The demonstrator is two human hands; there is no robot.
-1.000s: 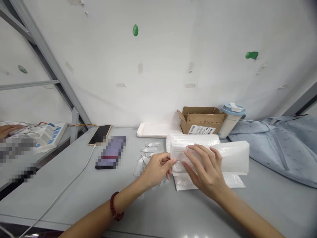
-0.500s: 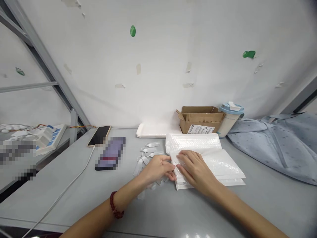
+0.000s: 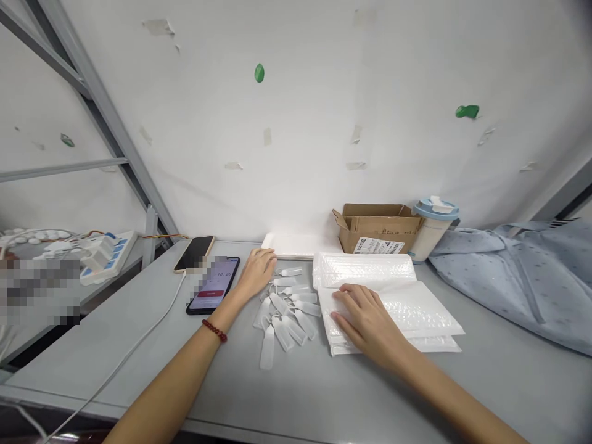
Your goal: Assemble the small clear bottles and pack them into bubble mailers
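My right hand point(image 3: 364, 317) lies flat, fingers stretched out, on a stack of white bubble-wrap envelopes point(image 3: 407, 308) on the grey table point(image 3: 296, 388). My left hand point(image 3: 259, 269), with a red bead bracelet on its wrist, reaches forward to the far end of a cluster of several small clear plastic vials point(image 3: 284, 308). Its fingers curl down near the vials and a white tray point(image 3: 296, 245); nothing shows in them. A second pile of bubble-wrap envelopes point(image 3: 365, 269) lies behind the stack.
Two phones point(image 3: 213, 283) lie at the left, one on a white cable. A cardboard box point(image 3: 377, 227) and a blue-lidded cup point(image 3: 431, 227) stand by the wall. A blue shirt point(image 3: 522, 271) is spread at the right. A power strip point(image 3: 104, 253) sits at far left.
The envelope held up a second ago now lies flat on the stack under my right hand. My left hand let go of it and moved forward-left to the vials.
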